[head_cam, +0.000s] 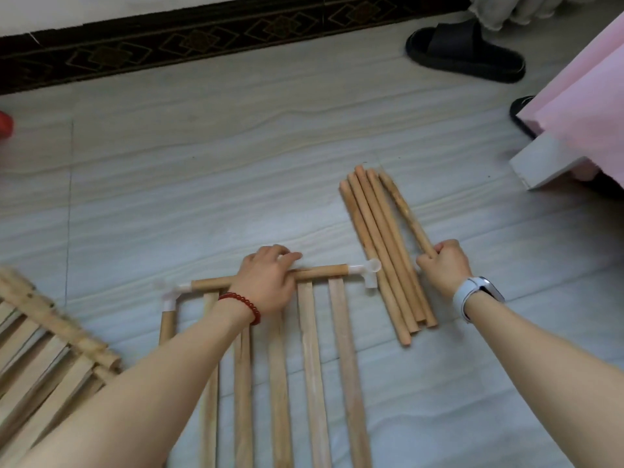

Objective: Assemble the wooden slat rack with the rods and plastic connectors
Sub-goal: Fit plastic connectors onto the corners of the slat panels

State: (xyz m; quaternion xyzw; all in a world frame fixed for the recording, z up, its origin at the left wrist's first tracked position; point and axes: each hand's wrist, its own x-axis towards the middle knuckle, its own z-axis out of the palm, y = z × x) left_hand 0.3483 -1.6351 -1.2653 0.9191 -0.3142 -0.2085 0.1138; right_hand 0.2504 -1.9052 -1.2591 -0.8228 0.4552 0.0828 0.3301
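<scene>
A slat panel [312, 349] lies on the floor in front of me, its several flat slats running toward me. Its far rail is a round rod [324, 272] with a clear plastic connector at the right end [368, 273] and another at the left corner [172, 295]. My left hand [270, 282] rests over the middle of that rod, fingers laid across it. To the right lies a bundle of several loose rods [378, 251]. My right hand [442, 265] grips the near part of the rightmost rod [405, 211] of the bundle.
A second slat panel [40, 352] lies at the left edge. Two black slippers [466, 52] sit at the back right beside a pink bed cover [580, 106] and a white bed leg [543, 163]. A red object [5, 125] shows at far left. A dark patterned skirting runs along the back.
</scene>
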